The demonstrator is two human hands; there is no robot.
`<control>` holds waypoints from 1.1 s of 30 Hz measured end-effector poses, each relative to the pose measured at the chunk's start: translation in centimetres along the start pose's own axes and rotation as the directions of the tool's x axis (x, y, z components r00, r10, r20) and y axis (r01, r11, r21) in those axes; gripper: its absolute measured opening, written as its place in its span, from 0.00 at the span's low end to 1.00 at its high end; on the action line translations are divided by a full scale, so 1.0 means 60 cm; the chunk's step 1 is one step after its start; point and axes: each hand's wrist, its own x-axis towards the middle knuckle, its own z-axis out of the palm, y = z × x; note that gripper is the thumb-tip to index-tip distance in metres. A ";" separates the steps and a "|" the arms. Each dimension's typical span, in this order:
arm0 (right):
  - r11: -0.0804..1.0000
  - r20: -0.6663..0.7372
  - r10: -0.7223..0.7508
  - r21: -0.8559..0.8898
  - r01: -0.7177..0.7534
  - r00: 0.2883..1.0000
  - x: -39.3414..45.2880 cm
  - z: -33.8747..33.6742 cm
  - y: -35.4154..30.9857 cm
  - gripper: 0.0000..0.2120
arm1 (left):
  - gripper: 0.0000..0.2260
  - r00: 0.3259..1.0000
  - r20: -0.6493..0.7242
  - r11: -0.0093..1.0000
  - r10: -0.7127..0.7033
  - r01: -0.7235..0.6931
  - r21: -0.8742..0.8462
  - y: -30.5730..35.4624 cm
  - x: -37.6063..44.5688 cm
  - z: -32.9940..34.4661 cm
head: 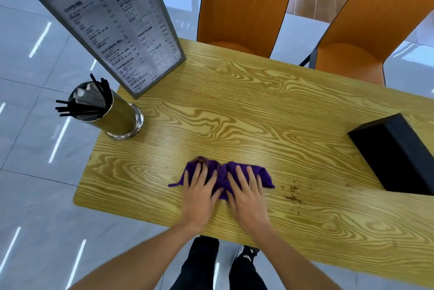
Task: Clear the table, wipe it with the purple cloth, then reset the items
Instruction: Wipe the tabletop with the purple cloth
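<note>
Under both grips lies the crumpled purple cloth [222,176] on my wood-grain counter [258,113]. Left grip [199,192] and right grip [246,193] press flat, fingers spread. Brown crumbs [292,194] sit just right.

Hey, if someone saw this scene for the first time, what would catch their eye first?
Probably the crumpled purple cloth near the table's near edge, pressed flat under the left hand and right hand. Next, the two orange chairs across the wood-grain table, and the tall grey-framed menu stand at its far left corner.
</note>
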 end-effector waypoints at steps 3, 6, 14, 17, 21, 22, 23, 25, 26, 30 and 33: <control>1.000 0.047 0.005 -0.025 -0.004 0.999 -0.038 0.017 -0.010 0.27 | 0.23 1.000 0.021 0.999 0.009 -0.010 0.046 0.010 -0.041 0.015; 1.000 0.069 0.010 -0.028 -0.008 0.998 -0.031 0.014 -0.012 0.27 | 0.23 1.000 0.025 0.996 0.000 -0.002 0.089 0.015 -0.039 0.013; 0.998 0.120 -0.001 -0.056 0.008 0.993 0.076 -0.025 0.011 0.29 | 0.27 0.999 0.036 0.989 -0.025 0.020 0.146 -0.005 0.058 -0.018; 0.999 0.096 0.012 -0.032 -0.009 0.995 0.133 -0.041 0.019 0.28 | 0.26 0.999 0.033 0.993 -0.014 0.010 0.120 -0.006 0.117 -0.037; 0.999 0.075 0.033 0.025 -0.035 0.997 0.207 -0.068 0.027 0.28 | 0.25 0.999 0.038 0.995 0.003 -0.006 0.102 -0.010 0.199 -0.063; 0.998 0.091 0.042 0.036 -0.045 0.995 0.223 -0.075 0.028 0.29 | 0.25 0.999 0.037 0.995 -0.001 -0.002 0.095 -0.011 0.215 -0.068; 0.998 0.107 0.047 0.044 -0.052 0.993 0.236 -0.081 0.029 0.29 | 0.25 0.999 0.035 0.996 -0.007 0.004 0.089 -0.011 0.227 -0.073; 0.997 0.125 0.041 0.056 -0.048 0.991 0.250 -0.088 0.031 0.29 | 0.25 0.999 0.032 0.997 -0.015 0.012 0.079 -0.012 0.238 -0.076; 0.997 0.133 0.033 0.059 -0.041 0.991 0.251 -0.090 0.032 0.29 | 0.25 0.999 0.033 0.997 -0.019 0.016 0.077 -0.013 0.237 -0.074; 0.998 0.164 -0.018 0.056 0.009 0.986 0.235 -0.097 0.038 0.27 | 0.24 0.998 0.015 0.996 -0.062 0.061 0.070 -0.018 0.206 -0.064; 0.993 0.188 -0.102 0.080 0.088 0.977 0.207 -0.107 0.050 0.25 | 0.24 0.997 -0.010 0.994 -0.077 0.077 0.072 -0.012 0.167 -0.050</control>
